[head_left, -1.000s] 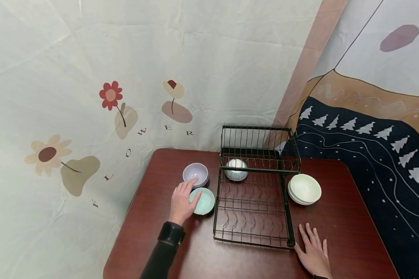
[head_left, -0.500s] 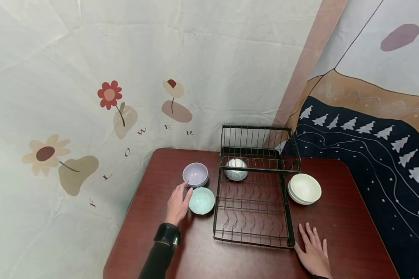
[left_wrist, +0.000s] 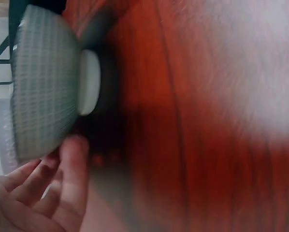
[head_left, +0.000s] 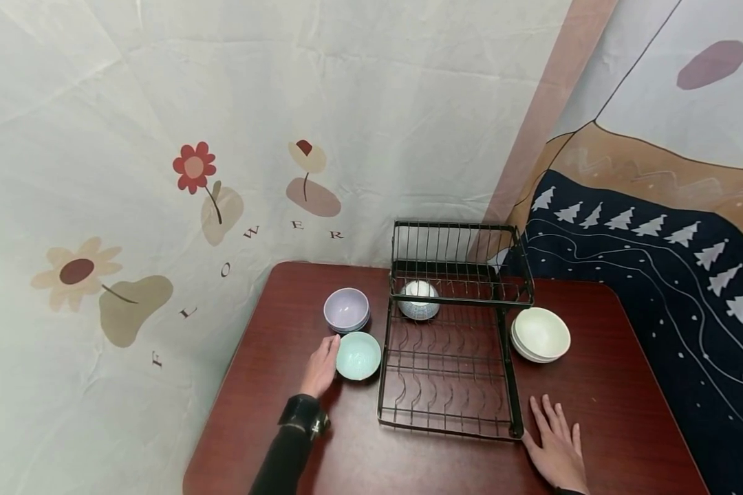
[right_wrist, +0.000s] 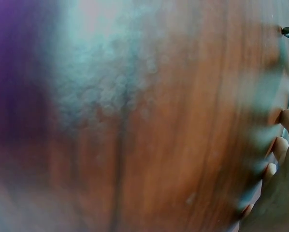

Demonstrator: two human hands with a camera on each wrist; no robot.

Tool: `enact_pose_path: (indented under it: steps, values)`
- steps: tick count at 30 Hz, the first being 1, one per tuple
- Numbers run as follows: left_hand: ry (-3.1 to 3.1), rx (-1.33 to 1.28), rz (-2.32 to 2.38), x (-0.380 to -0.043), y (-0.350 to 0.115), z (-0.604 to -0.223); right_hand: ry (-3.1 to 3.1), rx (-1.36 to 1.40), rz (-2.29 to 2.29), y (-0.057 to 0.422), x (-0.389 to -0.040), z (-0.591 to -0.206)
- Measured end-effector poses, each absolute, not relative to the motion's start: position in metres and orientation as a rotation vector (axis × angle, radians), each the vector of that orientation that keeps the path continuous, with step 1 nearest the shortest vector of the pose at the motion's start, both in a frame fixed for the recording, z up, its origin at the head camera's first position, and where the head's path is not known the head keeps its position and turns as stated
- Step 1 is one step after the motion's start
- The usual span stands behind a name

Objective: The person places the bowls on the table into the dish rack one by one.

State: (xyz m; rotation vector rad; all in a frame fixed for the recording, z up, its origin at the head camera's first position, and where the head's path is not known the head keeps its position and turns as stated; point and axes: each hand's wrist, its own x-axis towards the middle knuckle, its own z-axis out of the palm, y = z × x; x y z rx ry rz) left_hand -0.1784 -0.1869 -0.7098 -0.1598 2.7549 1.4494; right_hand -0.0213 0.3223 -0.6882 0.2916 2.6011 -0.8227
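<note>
My left hand (head_left: 320,367) is at the left side of a mint-green bowl (head_left: 358,356), which stands upright on the table. In the left wrist view its fingertips (left_wrist: 75,145) lie against the bowl's ribbed outer wall (left_wrist: 45,87), low down near the white foot. The fingers are fairly straight and not wrapped round it. Just behind the mint bowl is a stack of bowls with a lilac bowl (head_left: 347,309) on top. My right hand (head_left: 557,445) rests flat on the table with fingers spread, beside the near right corner of a black dish rack (head_left: 450,433).
An upside-down patterned bowl (head_left: 419,309) sits in the rack's back left, partly behind the raised upper tier (head_left: 461,300). Right of the rack stands a stack of cream bowls (head_left: 541,335). The dark red table (head_left: 446,471) meets a printed cloth backdrop (head_left: 272,103).
My left hand has drawn back from over the mint bowl and come down to its left side, fingers closer together. The bowls, the rack and my right hand stay put.
</note>
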Motion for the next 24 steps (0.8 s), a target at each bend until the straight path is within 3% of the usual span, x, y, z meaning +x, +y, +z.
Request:
enact_pose_path:
  steps: [8,24]
  values:
    - [2.459,-0.160,1.723,-0.161,-0.157,-0.671,2.600,0.294,-0.826,0.322,-0.021,-0.688]
    - [2.779,-0.137,1.551,-0.169,-0.166,-0.703,2.608,0.293,-0.832,0.321,-0.021,-0.688]
